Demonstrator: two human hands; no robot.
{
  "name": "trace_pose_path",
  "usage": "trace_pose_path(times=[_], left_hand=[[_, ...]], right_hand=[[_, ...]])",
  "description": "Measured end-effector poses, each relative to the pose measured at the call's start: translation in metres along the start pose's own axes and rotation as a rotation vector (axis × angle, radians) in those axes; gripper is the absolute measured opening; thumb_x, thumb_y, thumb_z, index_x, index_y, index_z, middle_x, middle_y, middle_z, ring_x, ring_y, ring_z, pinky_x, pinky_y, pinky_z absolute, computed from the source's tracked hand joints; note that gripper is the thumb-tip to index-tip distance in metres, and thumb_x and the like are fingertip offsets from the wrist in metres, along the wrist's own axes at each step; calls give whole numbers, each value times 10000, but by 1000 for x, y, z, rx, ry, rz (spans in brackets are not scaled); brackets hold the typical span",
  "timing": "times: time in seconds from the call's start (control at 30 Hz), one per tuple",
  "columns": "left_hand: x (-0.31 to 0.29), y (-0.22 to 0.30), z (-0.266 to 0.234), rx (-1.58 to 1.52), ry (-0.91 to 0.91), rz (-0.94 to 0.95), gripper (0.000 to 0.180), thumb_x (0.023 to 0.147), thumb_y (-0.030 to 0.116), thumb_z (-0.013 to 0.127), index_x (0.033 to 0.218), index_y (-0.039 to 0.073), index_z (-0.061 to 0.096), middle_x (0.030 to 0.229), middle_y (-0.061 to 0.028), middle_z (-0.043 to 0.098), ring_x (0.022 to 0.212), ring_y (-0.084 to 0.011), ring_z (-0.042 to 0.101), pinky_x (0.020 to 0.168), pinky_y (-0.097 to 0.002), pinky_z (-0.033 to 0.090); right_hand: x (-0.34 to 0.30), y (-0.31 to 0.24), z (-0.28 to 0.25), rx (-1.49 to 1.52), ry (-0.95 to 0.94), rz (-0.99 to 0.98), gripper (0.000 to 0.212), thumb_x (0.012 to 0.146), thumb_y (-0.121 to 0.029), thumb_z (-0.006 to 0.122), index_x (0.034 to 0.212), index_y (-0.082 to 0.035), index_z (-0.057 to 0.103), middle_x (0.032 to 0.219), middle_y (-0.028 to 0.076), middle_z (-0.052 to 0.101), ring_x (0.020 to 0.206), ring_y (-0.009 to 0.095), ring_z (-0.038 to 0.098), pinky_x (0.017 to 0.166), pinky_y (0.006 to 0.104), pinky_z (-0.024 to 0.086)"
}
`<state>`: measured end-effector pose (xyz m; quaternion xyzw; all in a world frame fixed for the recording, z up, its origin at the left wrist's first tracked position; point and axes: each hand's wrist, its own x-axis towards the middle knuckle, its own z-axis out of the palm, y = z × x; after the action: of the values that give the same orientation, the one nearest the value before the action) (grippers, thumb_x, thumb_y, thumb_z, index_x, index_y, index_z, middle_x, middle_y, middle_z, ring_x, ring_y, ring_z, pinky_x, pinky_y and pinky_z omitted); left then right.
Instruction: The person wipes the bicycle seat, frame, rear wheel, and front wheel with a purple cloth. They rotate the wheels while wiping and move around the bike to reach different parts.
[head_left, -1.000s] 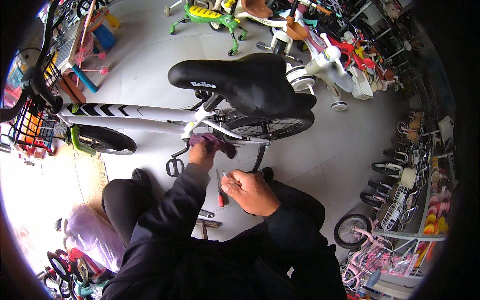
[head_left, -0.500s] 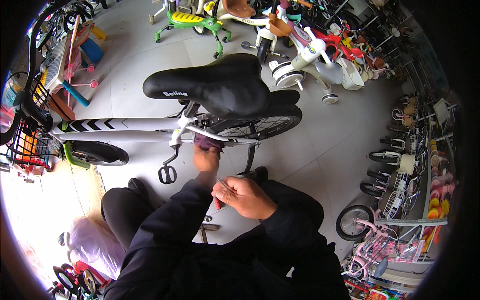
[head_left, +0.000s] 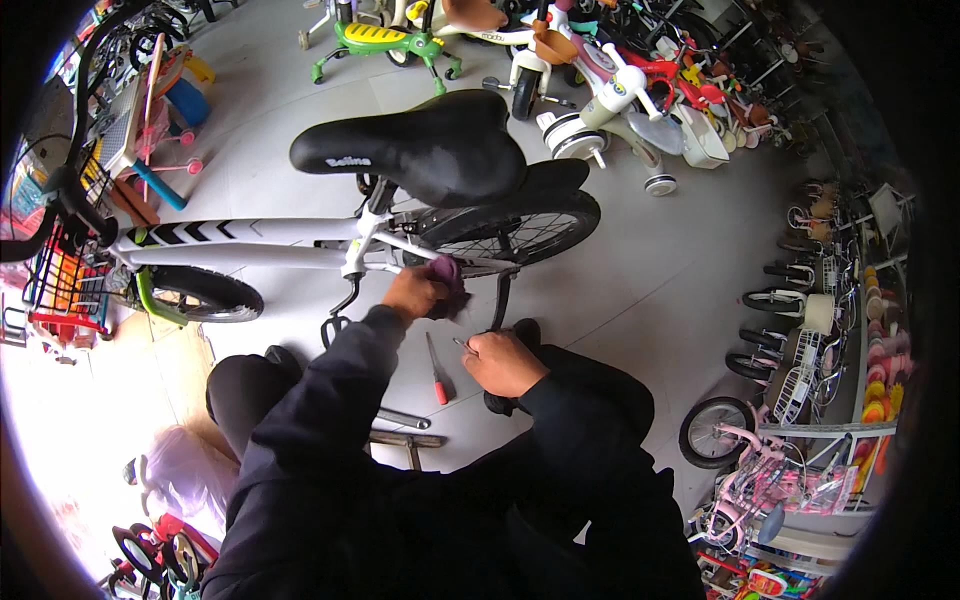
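A white children's bicycle (head_left: 245, 256) with black chevrons and a black saddle (head_left: 415, 150) stands across in front of me. My left hand (head_left: 413, 293) is closed on a crumpled purple cloth (head_left: 450, 283), beside the frame's rear stays and near the rear wheel (head_left: 520, 240). Lower and to the right, my right hand (head_left: 508, 363) pinches a small, thin silver metal piece (head_left: 463, 345); its kind is unclear. Between my feet a screwdriver (head_left: 439, 388) with a red handle lies on the floor. Closer to me lie a silver wrench (head_left: 403, 418) and a hammer (head_left: 408, 439), both partly hidden by my sleeve.
Ride-on toys and tricycles crowd the far side, among them a green and yellow one (head_left: 385, 42) and a white one (head_left: 625, 95). Small bikes line the right, including a pink bicycle (head_left: 745, 470). A bagged item (head_left: 185, 470) stands at lower left.
My left hand has drawn the cloth out from by the frame, to the right. My right hand has moved right and slightly farther from me. More of the screwdriver and floor tools now shows.
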<state>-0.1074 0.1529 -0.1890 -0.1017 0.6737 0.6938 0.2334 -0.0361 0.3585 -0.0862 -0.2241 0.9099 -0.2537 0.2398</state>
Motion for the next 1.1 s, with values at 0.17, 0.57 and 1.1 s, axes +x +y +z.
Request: trace_pose_path(times=[0.17,0.57,1.1], left_hand=[[-45,36,-18,217,-73,36,244,806,114,685,1009,6,765,874,-124,784,729,-187,755,681,-316,610],[-129,126,-65,916,439,416,334,900,137,756,1195,8,668,1085,-213,743,956,-400,724,808,-405,576],[-131,106,-185,1496,840,402,432,895,338,767,1220,64,695,1341,-106,641,1387,-349,460,1212,-656,104]], right_hand=[[4,-6,1,24,-5,189,521,911,-361,722,1203,64,650,1141,322,694,1129,450,666,994,487,514],[48,26,-12,231,620,320,352,835,-184,791,1129,-38,664,1082,217,742,1030,409,706,883,475,561],[141,105,55,-141,917,118,198,854,-52,719,1042,-101,685,1082,158,711,1112,391,622,977,476,480]])
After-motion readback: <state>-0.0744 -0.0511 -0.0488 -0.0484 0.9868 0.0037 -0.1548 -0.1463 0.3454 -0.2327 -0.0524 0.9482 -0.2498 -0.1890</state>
